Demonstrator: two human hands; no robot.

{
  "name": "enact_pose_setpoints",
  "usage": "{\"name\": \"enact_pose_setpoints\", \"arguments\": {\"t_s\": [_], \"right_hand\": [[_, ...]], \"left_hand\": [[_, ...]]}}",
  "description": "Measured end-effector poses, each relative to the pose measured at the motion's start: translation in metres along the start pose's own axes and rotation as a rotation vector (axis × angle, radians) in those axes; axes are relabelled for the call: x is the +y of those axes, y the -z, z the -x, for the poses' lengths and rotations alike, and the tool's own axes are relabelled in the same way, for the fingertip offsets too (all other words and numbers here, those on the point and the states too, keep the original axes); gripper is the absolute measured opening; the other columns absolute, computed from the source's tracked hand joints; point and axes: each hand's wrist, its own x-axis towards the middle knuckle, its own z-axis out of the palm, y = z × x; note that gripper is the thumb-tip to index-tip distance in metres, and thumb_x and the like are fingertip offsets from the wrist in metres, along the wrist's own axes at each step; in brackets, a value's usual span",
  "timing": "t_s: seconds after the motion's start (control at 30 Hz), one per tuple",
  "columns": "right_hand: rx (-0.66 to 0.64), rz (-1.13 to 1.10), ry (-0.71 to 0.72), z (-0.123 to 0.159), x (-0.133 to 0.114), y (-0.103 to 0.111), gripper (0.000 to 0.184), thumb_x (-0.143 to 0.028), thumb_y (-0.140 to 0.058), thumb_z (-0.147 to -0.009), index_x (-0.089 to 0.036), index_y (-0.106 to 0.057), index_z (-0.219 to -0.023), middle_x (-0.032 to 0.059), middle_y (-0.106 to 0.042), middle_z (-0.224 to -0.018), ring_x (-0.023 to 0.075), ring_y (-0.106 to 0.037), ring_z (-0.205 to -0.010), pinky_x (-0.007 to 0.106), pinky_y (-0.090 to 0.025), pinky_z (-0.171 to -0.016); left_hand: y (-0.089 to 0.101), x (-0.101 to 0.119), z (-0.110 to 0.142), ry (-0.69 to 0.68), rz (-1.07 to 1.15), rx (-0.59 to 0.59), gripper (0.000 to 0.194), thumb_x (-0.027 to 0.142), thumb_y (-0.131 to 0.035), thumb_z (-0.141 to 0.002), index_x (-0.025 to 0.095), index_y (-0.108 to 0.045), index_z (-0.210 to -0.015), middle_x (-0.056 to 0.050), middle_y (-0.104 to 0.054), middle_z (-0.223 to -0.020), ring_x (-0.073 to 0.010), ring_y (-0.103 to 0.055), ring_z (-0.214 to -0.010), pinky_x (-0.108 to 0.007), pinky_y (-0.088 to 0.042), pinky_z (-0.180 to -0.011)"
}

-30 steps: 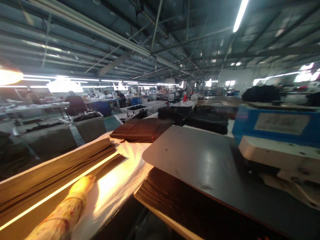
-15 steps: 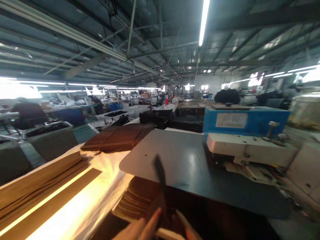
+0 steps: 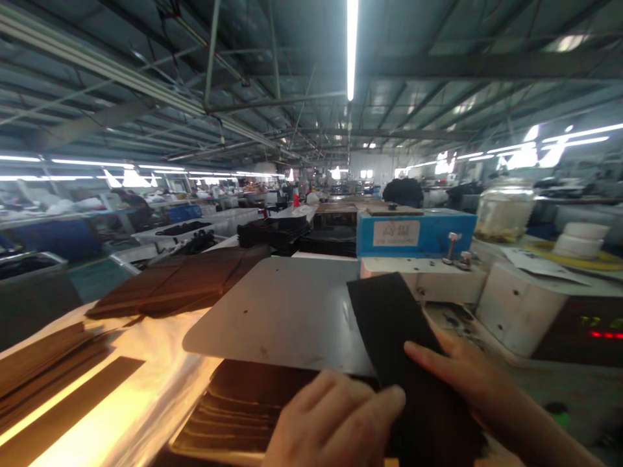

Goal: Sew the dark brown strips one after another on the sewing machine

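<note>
A dark flat strip [image 3: 403,337], perhaps leather or cloth, slants over the right part of the metal plate [image 3: 282,311]. Along its left edge my left hand [image 3: 335,415] is closed, with the thumb lying against the strip. My right hand [image 3: 452,363] grips the opposite edge, its thumb across the top face and the other fingers hidden behind. The strip's lower end runs out of sight near the bottom of the view. Beneath the plate's front edge lies a stack of dark pieces [image 3: 233,408], just left of my left hand.
Brown sheets [image 3: 180,282] and more strips [image 3: 43,370] lie on the brightly lit table at left. A blue box [image 3: 438,227] tops the white machine [image 3: 379,267]. On the right are a glass jar [image 3: 503,207] and a control box [image 3: 574,318] with red digits.
The strip has come up and right, from edge-on to broad face showing. Both hands have risen further into view with it. The whole view has turned to the right.
</note>
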Motion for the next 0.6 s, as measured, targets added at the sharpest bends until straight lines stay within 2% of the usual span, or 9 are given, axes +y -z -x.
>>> {"name": "enact_pose_setpoints", "arguments": {"t_s": [0.07,0.13,0.23,0.3,0.43,0.6], "right_hand": [[-0.091,0.060,0.005,-0.014,0.007,0.009,0.046,-0.042,-0.058,-0.070,-0.017,-0.052,-0.108,0.0038,-0.066,-0.091,0.0211,-0.061,-0.080,0.035,-0.048,-0.075],[-0.101,0.224,0.030,-0.028,0.019,0.016,0.037,-0.039,-0.060,-0.068,-0.015,-0.057,-0.096,0.0033,-0.066,-0.086,0.0204,-0.060,-0.079,0.033,-0.047,-0.073],[-0.022,0.468,0.072,-0.044,0.034,0.024,0.027,-0.036,-0.058,-0.069,-0.013,-0.059,-0.083,0.0045,-0.066,-0.081,0.0195,-0.059,-0.076,0.030,-0.046,-0.066],[0.066,0.558,0.082,-0.052,0.038,0.028,0.026,-0.032,-0.055,-0.071,-0.011,-0.058,-0.086,0.0053,-0.065,-0.078,0.0184,-0.059,-0.072,0.028,-0.045,-0.063],[0.258,0.787,0.095,-0.067,0.041,0.031,0.035,-0.029,-0.050,-0.074,-0.008,-0.056,-0.102,0.0069,-0.065,-0.072,0.0185,-0.059,-0.066,0.029,-0.044,-0.060],[0.352,1.001,0.185,-0.082,0.041,0.030,0.035,-0.025,-0.047,-0.077,-0.008,-0.057,-0.105,0.0135,-0.065,-0.092,0.0221,-0.060,-0.084,0.031,-0.045,-0.072]], "left_hand": [[-0.008,-0.017,-0.017,0.107,-0.021,0.018,0.031,0.015,-0.039,-0.085,0.021,-0.047,-0.115,-0.006,-0.059,-0.094,-0.0155,-0.053,-0.085,-0.029,-0.047,-0.077],[-0.026,-0.037,-0.027,0.203,-0.069,-0.089,0.030,0.019,-0.041,-0.085,0.021,-0.048,-0.114,-0.006,-0.055,-0.107,-0.0173,-0.049,-0.098,-0.033,-0.043,-0.086],[-0.056,-0.064,-0.029,0.233,-0.119,-0.245,0.032,0.029,-0.045,-0.084,0.023,-0.049,-0.115,-0.006,-0.050,-0.116,-0.0208,-0.044,-0.106,-0.039,-0.040,-0.090],[-0.068,-0.074,-0.028,0.225,-0.125,-0.281,0.032,0.032,-0.043,-0.085,0.023,-0.048,-0.116,-0.005,-0.049,-0.118,-0.0209,-0.043,-0.107,-0.039,-0.039,-0.091],[-0.074,-0.079,-0.031,0.198,-0.112,-0.300,0.032,0.031,-0.040,-0.086,0.021,-0.048,-0.116,-0.006,-0.049,-0.117,-0.0195,-0.043,-0.107,-0.036,-0.037,-0.093],[-0.075,-0.080,-0.039,0.184,-0.119,-0.307,0.033,0.030,-0.040,-0.086,0.019,-0.049,-0.116,-0.007,-0.050,-0.116,-0.0196,-0.043,-0.107,-0.035,-0.036,-0.094]]}}
